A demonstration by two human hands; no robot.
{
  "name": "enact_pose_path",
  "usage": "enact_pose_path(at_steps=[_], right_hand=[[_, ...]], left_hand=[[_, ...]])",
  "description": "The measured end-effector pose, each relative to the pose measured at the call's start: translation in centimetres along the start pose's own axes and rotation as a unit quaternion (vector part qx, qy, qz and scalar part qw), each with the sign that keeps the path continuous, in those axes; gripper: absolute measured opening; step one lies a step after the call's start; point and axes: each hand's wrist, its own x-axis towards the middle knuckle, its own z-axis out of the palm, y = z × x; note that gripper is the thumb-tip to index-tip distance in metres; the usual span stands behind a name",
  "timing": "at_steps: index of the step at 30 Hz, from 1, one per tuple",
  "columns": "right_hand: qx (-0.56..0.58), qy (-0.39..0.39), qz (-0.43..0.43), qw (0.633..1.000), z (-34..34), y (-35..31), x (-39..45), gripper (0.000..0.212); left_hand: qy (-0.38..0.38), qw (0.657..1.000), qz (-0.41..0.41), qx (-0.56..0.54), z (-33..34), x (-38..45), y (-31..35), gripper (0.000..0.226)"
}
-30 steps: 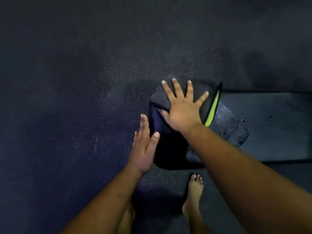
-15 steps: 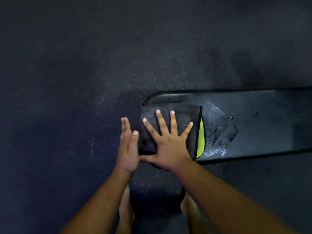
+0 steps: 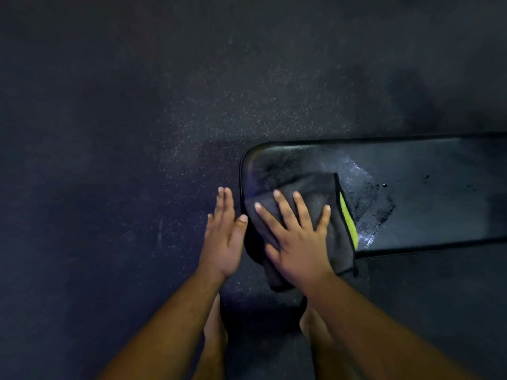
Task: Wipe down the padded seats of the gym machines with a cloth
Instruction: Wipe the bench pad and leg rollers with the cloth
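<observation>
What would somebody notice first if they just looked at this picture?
Probably the right hand, fingers spread flat on a dark cloth with a bright yellow-green stripe, at the near left end of a black padded bench. Next, the shiny wet patch just right of the cloth.

the cloth [image 3: 310,204] lies on the left end of the padded seat [image 3: 428,187], under the right hand [image 3: 297,242]; the left hand [image 3: 223,237] is just left of the seat's end.

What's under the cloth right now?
The cloth lies on the near-left end of the black padded seat, pressed by the right hand. One corner overhangs the seat's edge. The seat surface beneath it is covered.
</observation>
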Motion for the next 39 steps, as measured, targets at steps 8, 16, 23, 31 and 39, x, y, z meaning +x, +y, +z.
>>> enact_pose_path(at_steps=[8,16,23,31,39], right_hand=[[0.014,0.043,0.011,0.999,-2.8,1.3,13.6,0.066],[-0.005,-0.003,0.037,0.999,0.0,8.5,-1.3,0.083],[0.075,0.057,0.157,0.983,-3.3,6.8,13.0,0.074],[0.092,0.056,0.333,0.937,-3.6,21.7,8.4,0.076],[0.001,0.073,0.004,0.997,0.0,11.7,2.7,0.083]], left_hand=[[0.044,0.993,0.05,0.098,2.1,2.3,0.9,0.082],[-0.022,0.928,0.176,0.328,3.3,1.0,3.0,0.11],[0.027,0.912,0.181,0.367,3.5,6.1,4.6,0.109],[0.03,0.884,0.178,0.43,3.9,6.2,5.0,0.115],[0.024,0.88,0.202,0.428,3.6,6.0,4.8,0.109]])
